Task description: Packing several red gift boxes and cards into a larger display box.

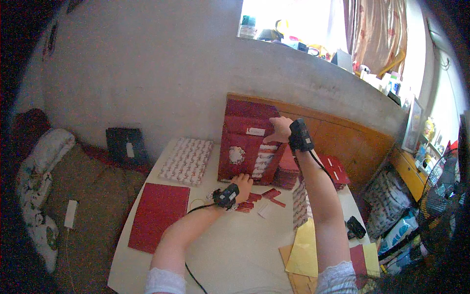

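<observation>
A dark red folder-like panel [240, 126] stands upright at the table's far side, bearing a small white label [256, 131], a round white lace-like patch [237, 155] and a patterned strip [263, 161]. My right hand [279, 129] grips its upper right edge, thumb and fingers spread across the front. Low down, my left hand [242, 186] rests at the panel's bottom edge; whether it grips there is unclear. Small dark red strips [253, 198] and a white slip [263, 210] lie just right of the left wrist. Both wrists wear black devices with cables.
On the white table [235, 253], a dark red sheet [158, 217] and a patterned board [187, 160] lie left. Stacked dark red pieces [286, 169], more red pieces [335, 171], yellow paper [304, 253] and a black object [355, 227] are right. A fan [437, 194] stands beyond.
</observation>
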The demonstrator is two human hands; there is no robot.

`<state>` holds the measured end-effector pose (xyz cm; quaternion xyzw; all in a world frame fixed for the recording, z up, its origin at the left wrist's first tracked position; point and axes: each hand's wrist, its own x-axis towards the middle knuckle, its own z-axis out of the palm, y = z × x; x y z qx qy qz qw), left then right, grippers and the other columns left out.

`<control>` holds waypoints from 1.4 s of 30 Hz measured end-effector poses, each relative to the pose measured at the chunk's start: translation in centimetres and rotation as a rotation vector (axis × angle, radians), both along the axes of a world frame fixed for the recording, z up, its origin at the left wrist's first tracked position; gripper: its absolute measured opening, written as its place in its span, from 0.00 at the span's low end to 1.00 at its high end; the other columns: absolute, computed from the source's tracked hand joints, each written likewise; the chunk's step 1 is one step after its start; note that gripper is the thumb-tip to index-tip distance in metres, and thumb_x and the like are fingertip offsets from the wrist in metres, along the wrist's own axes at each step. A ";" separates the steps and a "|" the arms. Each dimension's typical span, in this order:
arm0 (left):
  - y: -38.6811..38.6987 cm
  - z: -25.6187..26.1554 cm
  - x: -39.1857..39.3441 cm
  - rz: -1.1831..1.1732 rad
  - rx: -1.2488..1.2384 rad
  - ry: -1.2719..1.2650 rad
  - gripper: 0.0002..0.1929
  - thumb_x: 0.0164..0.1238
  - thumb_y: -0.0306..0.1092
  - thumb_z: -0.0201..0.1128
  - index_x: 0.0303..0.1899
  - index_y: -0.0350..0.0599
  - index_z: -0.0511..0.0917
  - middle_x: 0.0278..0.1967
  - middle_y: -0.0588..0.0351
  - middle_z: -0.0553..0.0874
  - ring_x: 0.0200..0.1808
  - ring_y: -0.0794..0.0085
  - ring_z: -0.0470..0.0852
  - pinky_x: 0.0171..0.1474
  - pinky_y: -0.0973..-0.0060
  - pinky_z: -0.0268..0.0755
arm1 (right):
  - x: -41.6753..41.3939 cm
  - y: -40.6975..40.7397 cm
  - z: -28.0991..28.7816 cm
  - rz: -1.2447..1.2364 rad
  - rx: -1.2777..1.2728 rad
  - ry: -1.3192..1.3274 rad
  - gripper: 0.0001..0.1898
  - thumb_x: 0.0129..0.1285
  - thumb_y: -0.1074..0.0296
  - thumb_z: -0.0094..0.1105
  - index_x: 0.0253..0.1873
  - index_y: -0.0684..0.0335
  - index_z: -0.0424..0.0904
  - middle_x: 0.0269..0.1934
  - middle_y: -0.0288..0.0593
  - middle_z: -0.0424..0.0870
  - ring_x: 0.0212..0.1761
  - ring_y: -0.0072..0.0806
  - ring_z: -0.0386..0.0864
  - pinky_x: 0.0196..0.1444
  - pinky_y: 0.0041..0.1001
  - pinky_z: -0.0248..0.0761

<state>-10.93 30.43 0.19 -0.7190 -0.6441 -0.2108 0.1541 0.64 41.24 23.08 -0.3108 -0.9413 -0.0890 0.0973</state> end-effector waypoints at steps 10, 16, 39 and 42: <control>-0.4 1.9 -1.3 -0.053 -0.074 -0.027 0.13 0.50 0.30 0.52 0.39 0.37 0.72 0.40 0.45 0.75 0.42 0.55 0.75 0.46 0.63 0.69 | 0.6 -0.2 -0.3 0.078 0.114 0.041 0.38 0.40 0.43 0.66 0.51 0.68 0.71 0.43 0.56 0.77 0.46 0.47 0.75 0.49 0.35 0.68; -1.3 3.2 -1.7 -0.061 0.265 -0.321 0.11 0.51 0.29 0.52 0.38 0.39 0.72 0.36 0.45 0.76 0.37 0.53 0.77 0.39 0.64 0.72 | 0.4 1.1 0.2 0.082 -0.200 0.227 0.32 0.42 0.46 0.67 0.45 0.70 0.76 0.41 0.53 0.79 0.46 0.42 0.76 0.50 0.33 0.68; 1.7 -0.1 -0.8 -0.243 0.132 -0.983 0.09 0.57 0.31 0.56 0.38 0.38 0.73 0.32 0.48 0.81 0.34 0.61 0.81 0.37 0.69 0.72 | -2.7 17.7 -6.9 0.157 0.251 0.917 0.13 0.35 0.64 0.59 0.24 0.57 0.63 0.17 0.35 0.60 0.19 0.31 0.59 0.19 0.32 0.53; 1.2 0.9 -0.4 -0.275 0.121 -0.953 0.09 0.58 0.32 0.55 0.37 0.38 0.73 0.32 0.48 0.81 0.33 0.62 0.81 0.35 0.70 0.72 | -3.4 18.4 -8.0 0.001 0.102 0.973 0.12 0.37 0.63 0.59 0.24 0.56 0.64 0.17 0.36 0.61 0.19 0.31 0.60 0.19 0.31 0.54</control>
